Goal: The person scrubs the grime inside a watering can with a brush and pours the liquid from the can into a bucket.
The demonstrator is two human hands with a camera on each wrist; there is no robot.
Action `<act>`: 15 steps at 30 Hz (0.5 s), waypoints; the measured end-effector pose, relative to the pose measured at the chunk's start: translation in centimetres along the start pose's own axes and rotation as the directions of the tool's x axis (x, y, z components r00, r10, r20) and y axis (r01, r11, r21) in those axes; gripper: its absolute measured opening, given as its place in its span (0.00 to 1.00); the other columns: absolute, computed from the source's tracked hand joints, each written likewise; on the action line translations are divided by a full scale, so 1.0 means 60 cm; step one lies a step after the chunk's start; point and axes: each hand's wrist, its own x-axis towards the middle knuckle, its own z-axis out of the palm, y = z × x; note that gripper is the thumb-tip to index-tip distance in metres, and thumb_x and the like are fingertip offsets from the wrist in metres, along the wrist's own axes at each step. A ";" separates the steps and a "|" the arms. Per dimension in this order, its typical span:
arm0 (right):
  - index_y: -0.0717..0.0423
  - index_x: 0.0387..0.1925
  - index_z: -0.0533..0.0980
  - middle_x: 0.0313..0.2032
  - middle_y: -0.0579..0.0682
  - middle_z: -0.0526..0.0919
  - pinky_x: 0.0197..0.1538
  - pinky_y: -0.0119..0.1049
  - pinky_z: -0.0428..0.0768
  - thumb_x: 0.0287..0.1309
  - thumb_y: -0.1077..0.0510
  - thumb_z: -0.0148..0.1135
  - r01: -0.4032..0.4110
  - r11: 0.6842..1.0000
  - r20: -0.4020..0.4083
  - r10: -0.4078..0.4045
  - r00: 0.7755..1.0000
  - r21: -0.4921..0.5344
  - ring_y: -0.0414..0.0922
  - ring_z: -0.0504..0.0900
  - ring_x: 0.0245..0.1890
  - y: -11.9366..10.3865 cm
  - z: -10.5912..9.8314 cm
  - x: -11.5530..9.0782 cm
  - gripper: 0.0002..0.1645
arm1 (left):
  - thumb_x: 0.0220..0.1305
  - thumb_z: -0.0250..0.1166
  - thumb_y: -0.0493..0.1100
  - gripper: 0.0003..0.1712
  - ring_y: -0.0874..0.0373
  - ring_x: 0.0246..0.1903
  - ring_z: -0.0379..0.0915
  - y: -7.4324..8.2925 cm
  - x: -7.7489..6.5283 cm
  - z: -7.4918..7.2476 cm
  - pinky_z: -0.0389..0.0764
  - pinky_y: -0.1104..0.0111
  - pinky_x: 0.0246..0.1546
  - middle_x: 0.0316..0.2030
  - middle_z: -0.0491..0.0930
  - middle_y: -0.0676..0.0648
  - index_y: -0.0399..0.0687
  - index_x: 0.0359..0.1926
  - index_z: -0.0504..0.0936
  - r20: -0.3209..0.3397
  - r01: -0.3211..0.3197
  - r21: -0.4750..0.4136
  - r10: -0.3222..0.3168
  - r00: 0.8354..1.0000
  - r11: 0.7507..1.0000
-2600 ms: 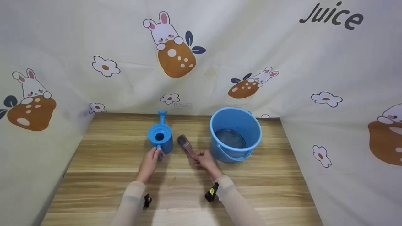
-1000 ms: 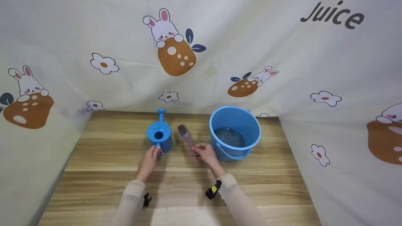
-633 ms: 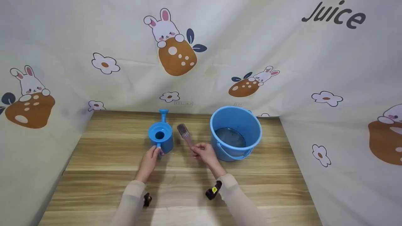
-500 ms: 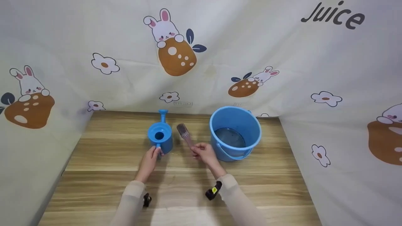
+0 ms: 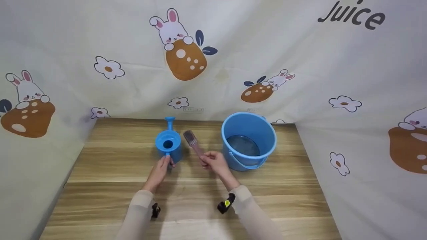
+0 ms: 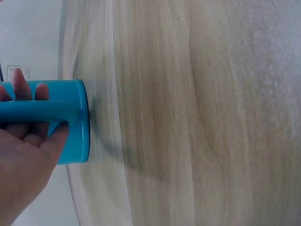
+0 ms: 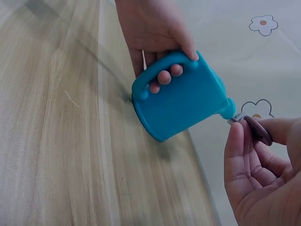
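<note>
My left hand [image 5: 159, 170] grips the handle of a blue watering can [image 5: 173, 153], which is upright with its spout pointing to the back wall. Its fingers wrap the handle in the left wrist view, and the can's base [image 6: 84, 127] is close to the tabletop. My right hand [image 5: 215, 164] pinches the pinkish-brown handle of a brush [image 5: 191, 139] between thumb and fingers. The brush's dark head slants up and left, just right of the can. From the right wrist, the brush handle [image 7: 258, 131] shows nearly end-on, overlapping the can's spout.
A light blue bucket [image 5: 247, 163] with dark water in its bottom stands right of my right hand. Beneath everything is a wood-grain tabletop [image 5: 193, 196]. Cream sheets printed with rabbits [image 5: 133, 93] wall the back and both sides. A black camera sits at each wrist.
Over the last few seconds the brush has lifted and its head has swung slightly left toward the watering can. The left hand keeps its hold on the can, and the bucket stays put.
</note>
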 end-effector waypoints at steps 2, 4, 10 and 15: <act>0.72 0.39 0.76 0.26 0.48 0.82 0.33 0.33 0.84 0.65 0.68 0.60 0.008 1.000 0.011 -0.008 1.000 -0.008 0.39 0.80 0.27 -0.004 0.001 -0.002 0.07 | 0.82 0.39 0.43 0.22 0.53 0.38 0.71 0.015 -0.007 -0.002 0.71 0.62 0.46 0.35 0.77 0.36 0.32 0.38 0.73 0.014 -0.010 -0.014 0.011 1.000 1.000; 0.74 0.40 0.75 0.26 0.47 0.81 0.33 0.32 0.83 0.65 0.68 0.60 0.018 1.000 0.017 -0.018 1.000 -0.018 0.38 0.79 0.27 -0.007 0.003 -0.003 0.08 | 0.82 0.39 0.41 0.20 0.52 0.34 0.69 0.018 -0.007 -0.003 0.70 0.66 0.40 0.33 0.74 0.37 0.32 0.37 0.71 0.026 -0.025 -0.034 0.025 0.999 0.999; 0.77 0.42 0.74 0.25 0.46 0.80 0.32 0.30 0.83 0.65 0.69 0.59 0.038 0.999 0.022 -0.038 0.999 -0.026 0.37 0.80 0.26 -0.019 0.009 -0.008 0.10 | 0.81 0.41 0.43 0.20 0.56 0.29 0.65 -0.013 0.003 0.006 0.67 0.70 0.33 0.29 0.71 0.42 0.30 0.38 0.71 -0.010 -0.078 0.084 0.080 0.997 0.993; 0.82 0.40 0.73 0.24 0.47 0.80 0.32 0.33 0.85 0.65 0.70 0.58 0.076 0.996 0.011 -0.076 0.997 -0.044 0.37 0.81 0.23 -0.029 0.010 -0.010 0.11 | 0.81 0.42 0.46 0.20 0.57 0.31 0.66 -0.012 0.002 0.013 0.70 0.66 0.38 0.31 0.72 0.44 0.33 0.40 0.72 0.005 -0.085 0.187 0.085 0.996 0.979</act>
